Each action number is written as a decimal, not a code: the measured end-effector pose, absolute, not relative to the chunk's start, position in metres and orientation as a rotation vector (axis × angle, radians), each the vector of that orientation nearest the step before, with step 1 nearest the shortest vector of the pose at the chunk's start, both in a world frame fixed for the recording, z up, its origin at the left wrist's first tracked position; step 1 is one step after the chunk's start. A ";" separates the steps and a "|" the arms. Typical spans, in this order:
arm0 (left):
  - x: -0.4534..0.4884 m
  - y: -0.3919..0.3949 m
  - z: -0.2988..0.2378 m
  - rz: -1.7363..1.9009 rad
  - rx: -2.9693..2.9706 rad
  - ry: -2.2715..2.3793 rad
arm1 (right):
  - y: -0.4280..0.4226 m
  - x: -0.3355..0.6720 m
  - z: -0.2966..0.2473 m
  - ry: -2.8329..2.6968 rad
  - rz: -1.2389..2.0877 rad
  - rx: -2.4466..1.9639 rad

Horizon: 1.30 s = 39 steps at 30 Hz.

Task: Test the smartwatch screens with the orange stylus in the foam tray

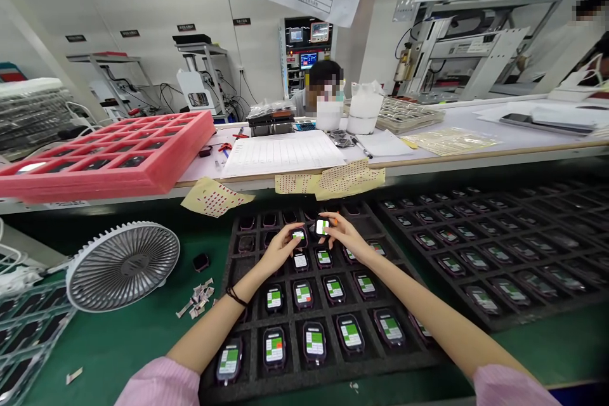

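My left hand (280, 247) is closed on a smartwatch (299, 238) with a green and white lit screen, its thumb lying over the face. Close beside it, my right hand (349, 238) grips another smartwatch (322, 226) between thumb and fingers; that screen glows white and green. Both are above the far rows of a black foam tray (328, 358). Several watches sit in the tray's pockets, such as one watch (314, 341) in the front row, many showing green and white screens. Screens in the far rows look dark.
A grey fan (124, 266) stands on the left near a loose dark watch (201, 261) and small strips (197, 298). Another foam tray (523, 323) of watches lies to the right. On the shelf are a pink foam tray (190, 139) and papers (285, 153). A person (326, 76) sits beyond.
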<state>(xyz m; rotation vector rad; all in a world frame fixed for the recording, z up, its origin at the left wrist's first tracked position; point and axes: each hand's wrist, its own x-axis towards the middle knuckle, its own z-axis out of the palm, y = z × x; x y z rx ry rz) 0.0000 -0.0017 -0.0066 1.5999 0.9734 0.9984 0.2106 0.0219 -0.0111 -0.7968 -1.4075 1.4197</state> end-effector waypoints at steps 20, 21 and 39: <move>0.000 -0.002 -0.006 0.990 1.601 1.011 | 0.023 0.212 -0.011 -1.357 1.299 -0.952; 0.000 -0.002 -0.006 0.983 1.605 1.024 | 0.023 0.212 -0.009 -1.351 1.293 -0.961; 0.001 -0.002 -0.008 0.977 1.561 0.915 | 0.022 0.210 -0.009 -1.399 1.337 -0.941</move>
